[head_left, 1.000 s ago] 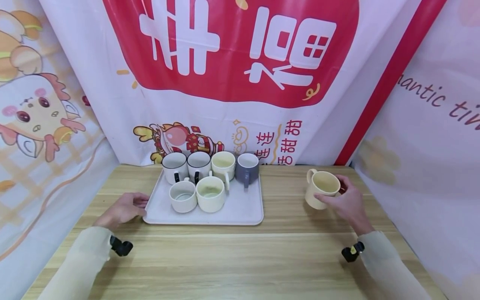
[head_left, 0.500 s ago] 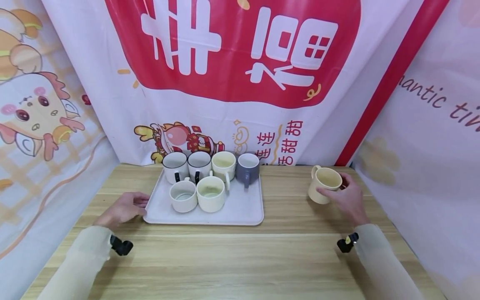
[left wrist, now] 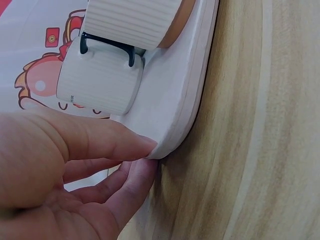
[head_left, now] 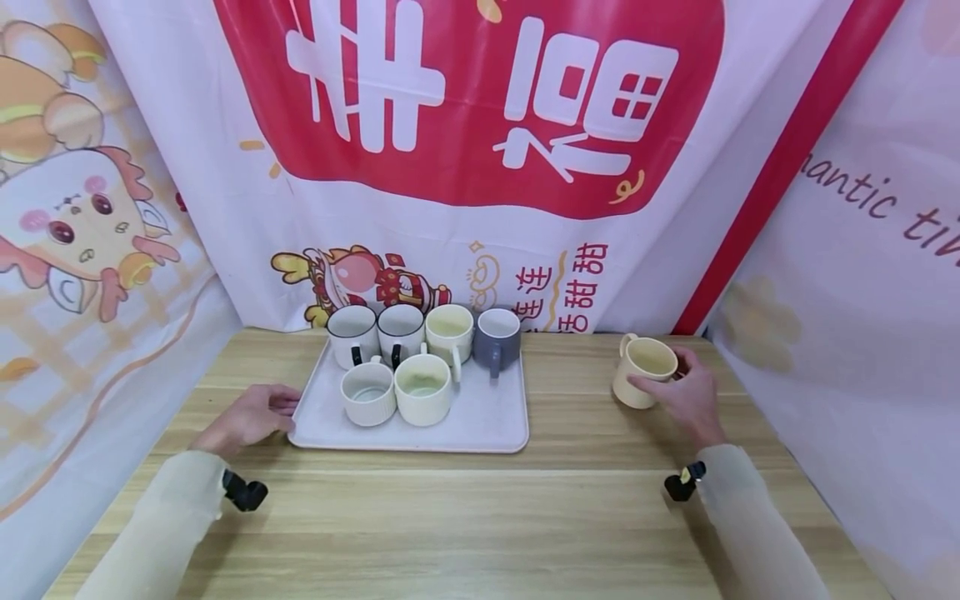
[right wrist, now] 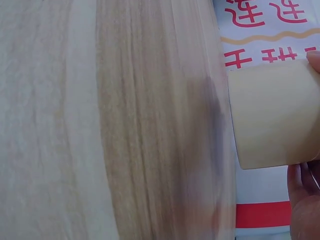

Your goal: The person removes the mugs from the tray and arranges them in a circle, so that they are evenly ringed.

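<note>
My right hand (head_left: 688, 402) grips a pale yellow mug (head_left: 632, 387) by its right side, thumb in front. The mug's handle points to the back left. In the right wrist view the mug (right wrist: 272, 117) shows its plain side and base edge, close to the tabletop; contact cannot be told. On the other side, my left hand (head_left: 253, 417) pinches the left front corner of a white tray (head_left: 483, 427). The left wrist view has the thumb on top of the tray's rim (left wrist: 187, 112), with fingers beneath.
On the tray stand two white mugs with black handles (head_left: 352, 340) (head_left: 401, 333), a cream mug (head_left: 450, 337) and a grey mug (head_left: 498, 342) behind. Before them sit a ribbed white cup (head_left: 368, 404) and a cream cup (head_left: 423, 400). Printed curtains (head_left: 480, 187) enclose the wooden table (head_left: 480, 525).
My right forearm has swung leftward. The yellow mug shifted slightly right and back, then a little left again. Left hand and tray have stayed put.
</note>
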Tool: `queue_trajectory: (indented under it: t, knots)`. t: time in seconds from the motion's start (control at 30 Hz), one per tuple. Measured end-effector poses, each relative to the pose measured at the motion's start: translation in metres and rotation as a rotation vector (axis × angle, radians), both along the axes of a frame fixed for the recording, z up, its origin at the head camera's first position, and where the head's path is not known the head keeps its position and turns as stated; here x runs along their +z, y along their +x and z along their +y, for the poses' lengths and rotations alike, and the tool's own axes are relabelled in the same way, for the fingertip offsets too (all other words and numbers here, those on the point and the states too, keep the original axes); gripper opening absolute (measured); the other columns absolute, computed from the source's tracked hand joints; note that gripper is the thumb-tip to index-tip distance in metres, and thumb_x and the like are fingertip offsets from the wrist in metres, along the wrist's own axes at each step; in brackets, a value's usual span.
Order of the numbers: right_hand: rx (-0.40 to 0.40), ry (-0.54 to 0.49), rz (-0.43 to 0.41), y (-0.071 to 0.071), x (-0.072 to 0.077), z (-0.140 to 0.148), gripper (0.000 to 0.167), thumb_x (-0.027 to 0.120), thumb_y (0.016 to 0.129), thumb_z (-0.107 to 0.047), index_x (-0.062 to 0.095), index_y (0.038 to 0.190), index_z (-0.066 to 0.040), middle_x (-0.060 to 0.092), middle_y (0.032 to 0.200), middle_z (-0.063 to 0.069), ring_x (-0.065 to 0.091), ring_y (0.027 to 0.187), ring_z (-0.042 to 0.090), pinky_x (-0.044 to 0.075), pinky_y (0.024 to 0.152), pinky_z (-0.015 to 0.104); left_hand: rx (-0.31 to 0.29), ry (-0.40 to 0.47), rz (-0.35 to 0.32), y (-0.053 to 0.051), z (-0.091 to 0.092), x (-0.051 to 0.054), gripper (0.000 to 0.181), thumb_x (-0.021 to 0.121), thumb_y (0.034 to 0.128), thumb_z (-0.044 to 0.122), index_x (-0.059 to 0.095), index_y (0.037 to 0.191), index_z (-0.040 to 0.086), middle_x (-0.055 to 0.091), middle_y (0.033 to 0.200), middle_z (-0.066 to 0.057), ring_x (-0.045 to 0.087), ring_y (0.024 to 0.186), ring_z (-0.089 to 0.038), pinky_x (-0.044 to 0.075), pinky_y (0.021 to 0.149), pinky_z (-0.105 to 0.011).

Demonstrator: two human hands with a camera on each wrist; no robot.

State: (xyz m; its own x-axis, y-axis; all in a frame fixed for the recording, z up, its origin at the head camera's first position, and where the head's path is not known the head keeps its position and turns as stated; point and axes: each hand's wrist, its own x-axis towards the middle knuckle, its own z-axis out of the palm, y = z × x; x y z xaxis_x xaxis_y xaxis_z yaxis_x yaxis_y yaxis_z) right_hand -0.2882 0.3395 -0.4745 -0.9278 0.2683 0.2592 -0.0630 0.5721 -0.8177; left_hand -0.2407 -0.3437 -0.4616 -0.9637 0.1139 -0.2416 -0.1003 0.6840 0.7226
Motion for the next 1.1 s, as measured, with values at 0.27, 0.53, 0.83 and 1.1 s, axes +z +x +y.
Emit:
queue_trajectory:
  t: [0.27, 0.53, 0.83, 1.1]
  knots:
    - [-0.012, 0.011, -0.038, -0.0039, -0.0031, -0.0009, 0.085, 0.096, 0.073, -0.045, 0.058, 0.14, -0.009, 0.068, 0.136, 0.015, 0.059, 0.121, 0.022, 0.044, 0.089, 0.011, 0.0, 0.001, -0.011, 0.0003, 0.0004, 0.0003, 0.064, 0.067, 0.0884, -0.005, 0.043, 0.146, -0.021, 0.054, 0.144, -0.04, 0.057, 0.131, -0.05, 0.056, 0.108, -0.054]
    - [-0.018, 0.009, -0.07, -0.0047, -0.0033, -0.0052, 0.09, 0.096, 0.073, -0.047, 0.056, 0.143, -0.008, 0.066, 0.139, 0.017, 0.06, 0.125, 0.029, 0.046, 0.094, 0.019, -0.007, 0.021, 0.014, 0.0011, 0.0016, 0.0003, 0.062, 0.067, 0.0869, -0.007, 0.045, 0.143, -0.023, 0.057, 0.14, -0.04, 0.058, 0.129, -0.05, 0.058, 0.106, -0.051]
    - [-0.025, 0.006, -0.073, -0.0065, -0.0051, -0.0054, 0.094, 0.095, 0.073, -0.05, 0.054, 0.146, -0.008, 0.064, 0.143, 0.016, 0.059, 0.129, 0.03, 0.047, 0.101, 0.028, -0.007, 0.02, 0.028, 0.0008, 0.0015, -0.0018, 0.062, 0.067, 0.0857, -0.008, 0.045, 0.142, -0.024, 0.058, 0.138, -0.04, 0.059, 0.128, -0.05, 0.058, 0.106, -0.052]
    - [-0.051, 0.01, -0.068, -0.0085, -0.0074, -0.0012, 0.093, 0.096, 0.072, -0.049, 0.055, 0.145, -0.008, 0.065, 0.142, 0.015, 0.059, 0.13, 0.029, 0.05, 0.107, 0.037, -0.004, 0.022, 0.023, -0.0007, 0.0007, -0.0029, 0.062, 0.067, 0.0852, -0.008, 0.046, 0.142, -0.023, 0.058, 0.138, -0.04, 0.06, 0.127, -0.049, 0.058, 0.105, -0.051]
